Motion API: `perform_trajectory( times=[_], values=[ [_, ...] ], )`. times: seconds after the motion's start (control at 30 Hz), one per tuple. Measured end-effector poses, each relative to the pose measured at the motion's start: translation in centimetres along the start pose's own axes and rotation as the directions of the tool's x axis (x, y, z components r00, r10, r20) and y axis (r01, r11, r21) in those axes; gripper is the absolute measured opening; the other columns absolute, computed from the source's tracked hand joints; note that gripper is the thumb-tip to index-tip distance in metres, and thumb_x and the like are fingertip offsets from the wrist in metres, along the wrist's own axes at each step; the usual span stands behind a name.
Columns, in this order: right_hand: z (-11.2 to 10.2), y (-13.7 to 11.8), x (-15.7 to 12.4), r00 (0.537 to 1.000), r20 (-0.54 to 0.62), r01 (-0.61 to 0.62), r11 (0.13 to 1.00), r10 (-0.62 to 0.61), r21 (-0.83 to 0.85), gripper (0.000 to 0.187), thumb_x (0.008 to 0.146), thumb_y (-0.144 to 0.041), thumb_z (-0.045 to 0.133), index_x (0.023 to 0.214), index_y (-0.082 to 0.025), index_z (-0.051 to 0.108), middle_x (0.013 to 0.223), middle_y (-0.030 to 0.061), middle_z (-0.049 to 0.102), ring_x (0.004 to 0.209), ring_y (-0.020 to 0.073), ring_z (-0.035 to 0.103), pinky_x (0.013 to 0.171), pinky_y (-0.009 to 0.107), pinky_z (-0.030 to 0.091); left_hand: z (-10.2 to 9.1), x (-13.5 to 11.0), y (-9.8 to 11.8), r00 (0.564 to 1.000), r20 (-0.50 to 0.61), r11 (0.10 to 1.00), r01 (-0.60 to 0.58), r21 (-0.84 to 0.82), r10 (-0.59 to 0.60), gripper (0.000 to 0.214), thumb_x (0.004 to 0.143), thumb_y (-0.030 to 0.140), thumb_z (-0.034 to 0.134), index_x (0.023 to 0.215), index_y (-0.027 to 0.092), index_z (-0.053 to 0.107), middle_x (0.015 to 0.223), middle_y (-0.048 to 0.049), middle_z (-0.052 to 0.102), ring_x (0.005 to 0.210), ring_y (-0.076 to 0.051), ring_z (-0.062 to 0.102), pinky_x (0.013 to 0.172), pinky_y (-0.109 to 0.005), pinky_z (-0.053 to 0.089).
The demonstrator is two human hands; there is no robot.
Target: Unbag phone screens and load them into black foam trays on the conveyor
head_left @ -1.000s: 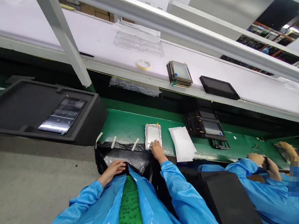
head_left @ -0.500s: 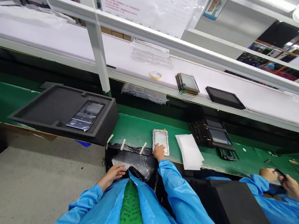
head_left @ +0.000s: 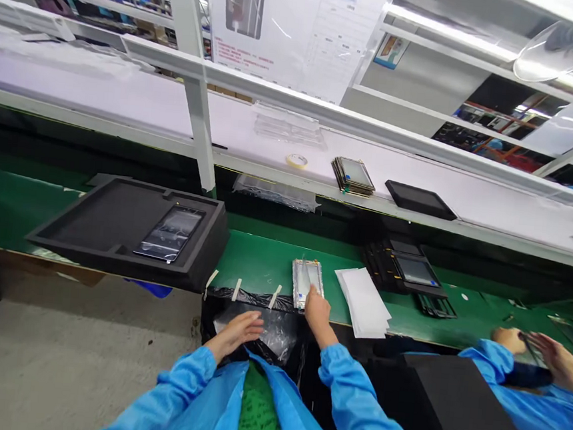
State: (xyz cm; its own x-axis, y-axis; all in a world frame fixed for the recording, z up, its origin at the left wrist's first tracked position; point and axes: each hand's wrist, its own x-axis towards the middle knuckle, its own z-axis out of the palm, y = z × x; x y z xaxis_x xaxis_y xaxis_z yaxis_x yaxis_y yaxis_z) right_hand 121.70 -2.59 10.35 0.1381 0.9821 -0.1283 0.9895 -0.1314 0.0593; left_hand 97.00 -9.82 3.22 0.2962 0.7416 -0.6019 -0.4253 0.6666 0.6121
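Note:
A pale rectangular screen panel with a silvery frame (head_left: 299,294) lies on the green bench in front of me. My right hand (head_left: 318,315) is at its lower right edge, fingers closed on what looks like a thin clear film (head_left: 305,265) that rises off the panel; the fingertips are partly hidden. My left hand (head_left: 239,333) hovers empty over a black plastic bag (head_left: 213,307), its fingers stretched out. Crumpled clear plastic (head_left: 276,331) lies inside the bag, which is taped to the bench edge.
Left is a black foam tray (head_left: 90,218) holding a dark phone-like screen (head_left: 170,233). White sheets (head_left: 363,302) and stacked black frames (head_left: 415,270) lie right. A shelf carries stacked panels (head_left: 354,175), a tape roll (head_left: 297,161) and a black tray (head_left: 419,200). A co-worker's hands (head_left: 555,355) are far right.
My right hand has drawn back toward the panel's lower right corner, and a clear film now shows raised over it. My left hand has moved up and right. The view has tilted upward.

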Motion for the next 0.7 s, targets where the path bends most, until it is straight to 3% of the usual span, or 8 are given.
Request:
perform_trajectory(
  times=[0.1, 0.2, 0.3, 0.37, 0.47, 0.57, 0.7],
  values=[
    [1.3, -4.0, -5.5, 0.965, -0.101, 0.248, 0.968, -0.244, 0.034, 0.049, 0.098, -0.009, 0.036, 0.145, -0.011, 0.048, 0.109, 0.0192, 0.074, 0.092, 0.0232, 0.074, 0.079, 0.032, 0.057, 4.2, 1.3, 0.8, 0.998, 0.03, 0.997, -0.046, -0.068, 0.048, 0.06, 0.077, 0.052, 0.078, 0.126, 0.022, 0.062, 0.134, -0.0157, 0.064, 0.108, -0.029, 0.068, 0.088, -0.04, 0.052],
    [2.8, -6.9, -9.7, 0.867, -0.211, 0.479, 0.872, -0.452, 0.102, 0.046, 0.096, -0.012, 0.045, 0.142, -0.011, 0.053, 0.128, 0.0213, 0.066, 0.109, 0.0267, 0.069, 0.091, 0.038, 0.057, 5.6, 1.4, 1.4, 0.992, 0.022, 0.981, -0.122, -0.149, 0.127, 0.046, 0.082, 0.041, 0.075, 0.121, 0.018, 0.065, 0.116, -0.0141, 0.072, 0.104, -0.025, 0.069, 0.089, -0.034, 0.052],
    [3.0, -7.7, -10.9, 0.739, -0.236, 0.673, 0.695, -0.631, 0.253, 0.064, 0.087, -0.031, 0.069, 0.146, -0.018, 0.049, 0.144, 0.0207, 0.054, 0.124, 0.0337, 0.058, 0.103, 0.05, 0.052, 3.6, -0.1, 1.7, 0.988, 0.009, 0.967, -0.149, -0.204, 0.154, 0.04, 0.084, 0.029, 0.072, 0.12, 0.013, 0.065, 0.098, -0.0139, 0.076, 0.093, -0.024, 0.072, 0.085, -0.032, 0.053],
    [2.6, -7.6, -10.8, 0.666, -0.197, 0.727, 0.566, -0.72, 0.39, 0.071, 0.08, -0.036, 0.078, 0.145, -0.023, 0.05, 0.146, 0.0185, 0.05, 0.127, 0.0331, 0.054, 0.105, 0.051, 0.05, 1.6, -1.6, 1.7, 0.99, 0.027, 0.968, -0.126, -0.217, 0.135, 0.037, 0.084, 0.03, 0.073, 0.115, 0.011, 0.067, 0.09, -0.0143, 0.076, 0.08, -0.024, 0.072, 0.075, -0.033, 0.055],
    [1.9, -7.8, -10.9, 0.592, -0.174, 0.731, 0.433, -0.787, 0.528, 0.053, 0.085, -0.033, 0.076, 0.134, -0.025, 0.058, 0.139, 0.0137, 0.053, 0.126, 0.0265, 0.053, 0.104, 0.043, 0.049, -1.0, -3.7, 1.6, 0.992, 0.074, 0.971, -0.08, -0.224, 0.099, 0.039, 0.083, 0.033, 0.074, 0.114, 0.01, 0.069, 0.089, -0.0127, 0.075, 0.07, -0.021, 0.07, 0.066, -0.031, 0.054],
    [1.5, -8.8, -11.6, 0.545, -0.17, 0.751, 0.387, -0.821, 0.534, 0.048, 0.084, -0.044, 0.077, 0.123, -0.022, 0.062, 0.127, 0.0104, 0.059, 0.118, 0.0239, 0.055, 0.097, 0.038, 0.05, -2.3, -5.3, 1.7, 0.988, 0.135, 0.972, -0.048, -0.231, 0.081, 0.047, 0.087, 0.036, 0.071, 0.127, 0.011, 0.065, 0.097, -0.0126, 0.075, 0.074, -0.021, 0.07, 0.067, -0.029, 0.054],
    [0.8, -10.6, -12.5, 0.474, -0.118, 0.827, 0.396, -0.872, 0.4, 0.037, 0.09, -0.053, 0.067, 0.11, -0.021, 0.067, 0.117, 0.0078, 0.064, 0.107, 0.0233, 0.055, 0.087, 0.034, 0.048, -3.4, -6.8, 2.1, 0.968, 0.243, 0.973, 0.005, -0.233, 0.053, 0.061, 0.09, 0.038, 0.066, 0.144, 0.013, 0.053, 0.109, -0.0149, 0.074, 0.074, -0.019, 0.07, 0.062, -0.027, 0.052]
  ],
)
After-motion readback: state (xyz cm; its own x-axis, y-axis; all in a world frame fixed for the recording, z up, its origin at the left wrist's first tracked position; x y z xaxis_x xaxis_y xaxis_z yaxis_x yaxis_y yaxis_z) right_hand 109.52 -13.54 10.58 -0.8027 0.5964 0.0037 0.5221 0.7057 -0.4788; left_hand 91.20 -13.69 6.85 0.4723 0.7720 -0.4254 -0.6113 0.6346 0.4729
